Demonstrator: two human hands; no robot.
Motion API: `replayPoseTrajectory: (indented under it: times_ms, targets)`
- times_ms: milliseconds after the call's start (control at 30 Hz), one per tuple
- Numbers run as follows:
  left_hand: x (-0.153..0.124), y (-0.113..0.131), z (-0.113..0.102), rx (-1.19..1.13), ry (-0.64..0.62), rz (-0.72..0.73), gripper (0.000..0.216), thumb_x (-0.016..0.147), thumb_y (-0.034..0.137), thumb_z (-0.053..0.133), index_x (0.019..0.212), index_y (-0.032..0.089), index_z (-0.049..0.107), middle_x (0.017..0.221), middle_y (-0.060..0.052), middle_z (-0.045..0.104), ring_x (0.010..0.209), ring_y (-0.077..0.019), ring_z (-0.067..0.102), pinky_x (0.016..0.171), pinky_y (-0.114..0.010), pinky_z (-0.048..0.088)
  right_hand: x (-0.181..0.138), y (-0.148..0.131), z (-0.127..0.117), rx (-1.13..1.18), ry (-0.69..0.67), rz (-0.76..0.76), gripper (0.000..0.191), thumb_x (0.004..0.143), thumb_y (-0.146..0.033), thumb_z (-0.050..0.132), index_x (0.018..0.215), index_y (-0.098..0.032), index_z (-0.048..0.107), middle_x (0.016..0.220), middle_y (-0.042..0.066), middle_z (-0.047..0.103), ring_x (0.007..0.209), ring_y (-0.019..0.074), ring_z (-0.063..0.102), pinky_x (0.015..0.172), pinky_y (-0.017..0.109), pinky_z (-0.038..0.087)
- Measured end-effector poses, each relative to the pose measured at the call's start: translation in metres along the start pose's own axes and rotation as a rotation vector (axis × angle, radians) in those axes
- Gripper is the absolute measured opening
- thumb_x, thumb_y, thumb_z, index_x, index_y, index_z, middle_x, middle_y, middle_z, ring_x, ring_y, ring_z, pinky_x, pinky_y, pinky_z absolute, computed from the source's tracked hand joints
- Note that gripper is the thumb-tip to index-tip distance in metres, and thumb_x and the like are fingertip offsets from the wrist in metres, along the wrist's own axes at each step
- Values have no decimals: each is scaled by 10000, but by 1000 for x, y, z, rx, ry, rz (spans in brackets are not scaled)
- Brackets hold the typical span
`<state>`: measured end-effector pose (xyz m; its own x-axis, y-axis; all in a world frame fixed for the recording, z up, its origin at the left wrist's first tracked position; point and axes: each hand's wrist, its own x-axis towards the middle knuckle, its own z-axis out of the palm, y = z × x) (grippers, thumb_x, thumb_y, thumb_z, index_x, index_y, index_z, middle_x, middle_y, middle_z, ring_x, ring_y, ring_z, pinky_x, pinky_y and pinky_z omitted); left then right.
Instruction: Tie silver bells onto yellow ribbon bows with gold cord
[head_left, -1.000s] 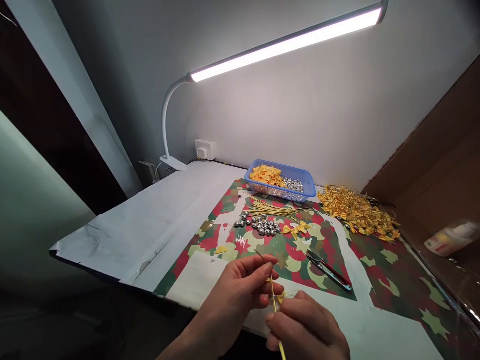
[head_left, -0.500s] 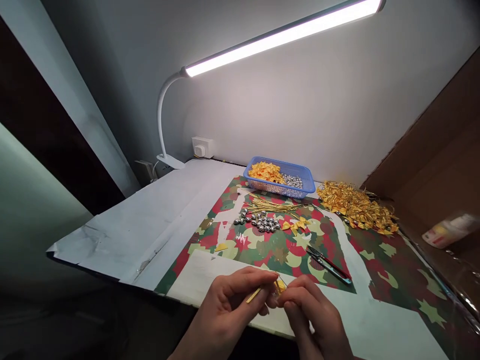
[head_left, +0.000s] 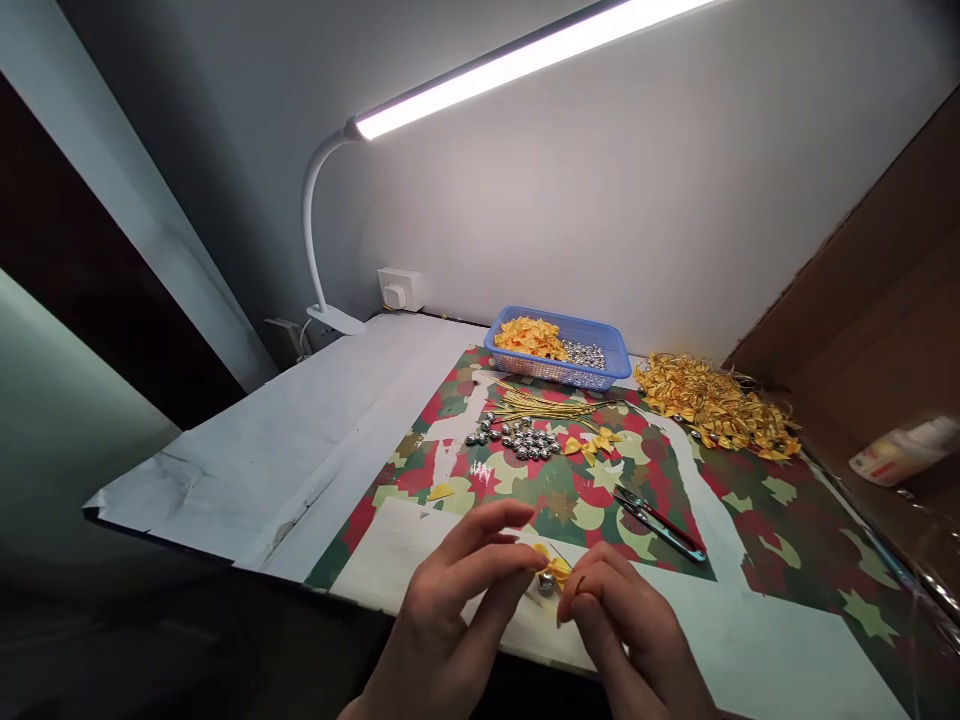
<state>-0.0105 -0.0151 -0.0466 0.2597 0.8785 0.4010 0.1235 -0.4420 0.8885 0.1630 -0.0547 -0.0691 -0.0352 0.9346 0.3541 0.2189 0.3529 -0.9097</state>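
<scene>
My left hand [head_left: 457, 600] and my right hand [head_left: 626, 630] meet over the near edge of the table. Between their fingertips they pinch a small yellow ribbon bow [head_left: 553, 566] with a silver bell [head_left: 545, 584] hanging under it. A thin gold cord end shows at my right fingertips. Both hands have fingers closed in a pinch. Further back lie loose silver bells [head_left: 517, 438], gold cords [head_left: 547, 405] and a few yellow bows [head_left: 592, 445].
A blue basket [head_left: 619, 366] with bows and bells stands at the back. A heap of finished yellow pieces [head_left: 712, 405] lies at the right. Snips [head_left: 658, 522] rest on the patterned mat [head_left: 780, 560]. A desk lamp [head_left: 525, 60] arches overhead; cardboard [head_left: 862, 300] stands at right.
The long gold cord that stuck out below my hands is drawn in, and the bow with the bell now shows between my fingertips. My hands have moved closer together.
</scene>
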Motion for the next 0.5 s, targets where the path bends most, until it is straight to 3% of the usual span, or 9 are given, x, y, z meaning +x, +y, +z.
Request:
replayPoseTrajectory:
  times_ms: [100,167,333,500]
  targets:
    - [1,1,3,-66,-9,-53,323,947,94,621,1073,352,770,958,14,786,904,-176,753,810,-221,605,-1,-1,3,19,-8,27,401,1089,-458,371,800,-215,506,787,-20,463,717,139,461,666,265,336]
    - [2,0,3,-34,-28,4,404,944,55,604,1159,367,743,873,29,764,798,-146,745,744,-199,609,-2,-2,2,16,-25,41,397,1093,-459,355,811,-218,497,795,-21,460,711,140,450,657,270,324]
    - [-1,-6,-3,221,-30,339,570,903,-71,527,1336,278,652,1011,-28,658,836,-128,698,749,-186,588,-3,-9,-6,12,-70,86,368,1098,-423,346,816,-225,476,798,-28,441,714,139,430,633,269,301]
    - [-10,-6,-2,394,-49,419,441,990,41,521,1357,264,625,1040,-43,627,906,-139,681,848,-194,572,0,-14,-14,-6,-177,140,388,1078,-426,402,769,-212,499,762,-34,423,701,118,447,660,242,339]
